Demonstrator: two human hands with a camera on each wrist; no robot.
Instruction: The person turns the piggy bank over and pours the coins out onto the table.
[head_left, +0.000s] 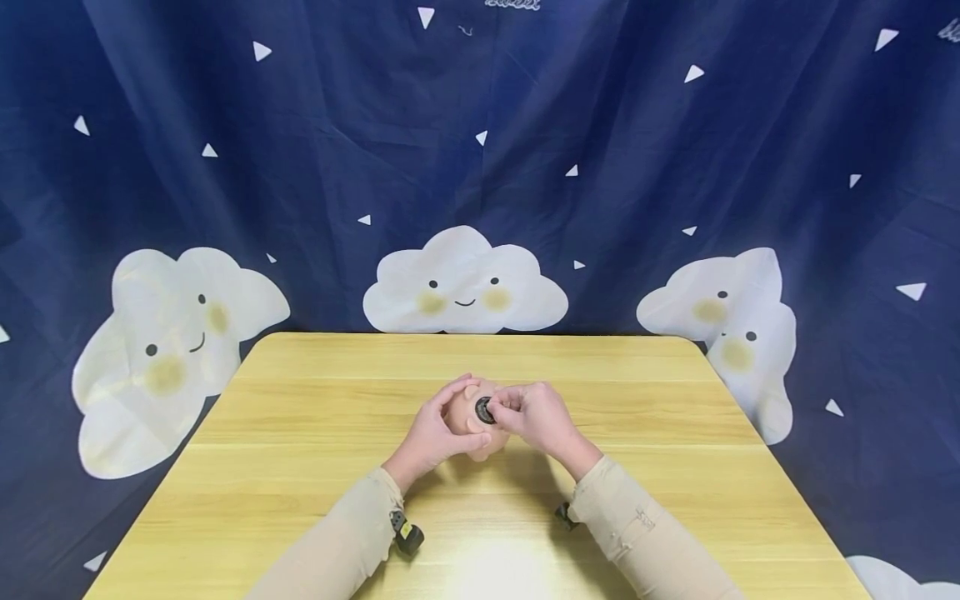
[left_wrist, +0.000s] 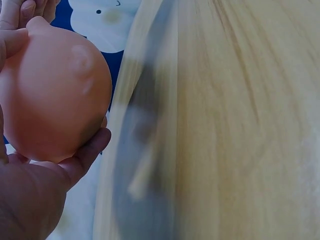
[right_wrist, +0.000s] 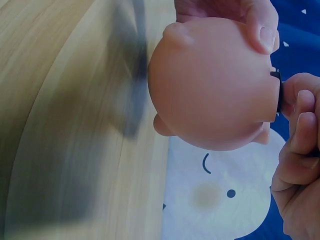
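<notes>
A round, glossy pink piggy bank is held up over the table, its stubby nubs sticking out in the right wrist view. My left hand grips it from the left side, thumb on the near side and fingers round the far side. A black round plug sits in the face of the bank turned toward the head camera. With thumb and fingertips my right hand pinches at this plug. From the side, the plug's dark rim stands slightly proud of the pink body.
Below the hands lies a light wood-grain table with rounded far corners. Behind it hangs a dark blue curtain printed with white clouds and triangles. A black wrist camera sits at the left cuff, another at the right.
</notes>
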